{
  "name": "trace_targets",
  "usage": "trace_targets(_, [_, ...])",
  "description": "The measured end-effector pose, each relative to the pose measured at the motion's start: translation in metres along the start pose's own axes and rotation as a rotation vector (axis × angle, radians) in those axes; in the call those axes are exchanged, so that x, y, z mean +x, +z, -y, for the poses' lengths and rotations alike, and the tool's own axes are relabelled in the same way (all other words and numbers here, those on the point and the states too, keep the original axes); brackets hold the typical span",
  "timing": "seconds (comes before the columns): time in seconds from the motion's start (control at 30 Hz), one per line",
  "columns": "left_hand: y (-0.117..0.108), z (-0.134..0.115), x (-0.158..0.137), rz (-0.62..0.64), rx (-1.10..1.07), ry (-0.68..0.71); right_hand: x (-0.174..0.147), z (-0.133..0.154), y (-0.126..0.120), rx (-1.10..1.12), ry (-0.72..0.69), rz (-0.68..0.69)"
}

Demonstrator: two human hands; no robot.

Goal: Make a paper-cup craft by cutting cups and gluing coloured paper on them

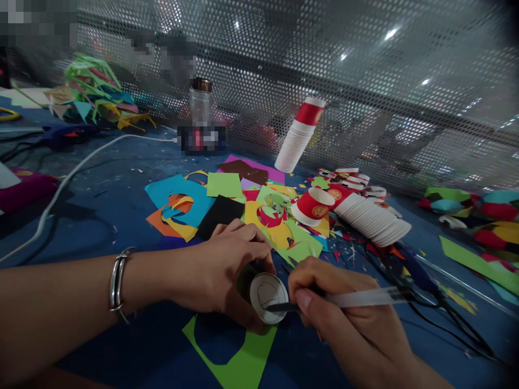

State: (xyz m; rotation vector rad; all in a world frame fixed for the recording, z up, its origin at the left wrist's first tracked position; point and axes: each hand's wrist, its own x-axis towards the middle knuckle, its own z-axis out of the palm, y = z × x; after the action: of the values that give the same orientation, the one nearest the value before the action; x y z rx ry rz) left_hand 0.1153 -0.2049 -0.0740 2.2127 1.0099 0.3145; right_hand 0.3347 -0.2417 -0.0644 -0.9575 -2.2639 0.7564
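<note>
My left hand (231, 270) curls its thumb and fingers around a small paper cup, whose round white end (263, 289) faces up towards me. Thin dark lines form a loop on that white face. In my right hand (336, 308) is a pen (365, 297) with a dark front and a translucent white barrel, pinched between thumb and fingers. Its tip meets the white face or hovers just over it; I cannot tell which. Below the cup lies a green paper sheet (239, 362) with a round hole cut out.
Coloured paper scraps (182, 200) cover the middle. Beyond them stand a red-and-white paper cup (313, 207) and a tall cup stack (300, 135); another stack (368, 216) lies sideways. A phone (201, 140) leans by a bottle (201, 105). A white cable (73, 167) and glue gun (421, 270) lie around.
</note>
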Motion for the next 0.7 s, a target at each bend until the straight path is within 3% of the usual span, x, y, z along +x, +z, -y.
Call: trace_targets(0.7, [0.001, -0.0004, -0.0011, -0.003, 0.013, -0.011, 0.0009, -0.0008, 0.0001, -0.062, 0.014, -0.074])
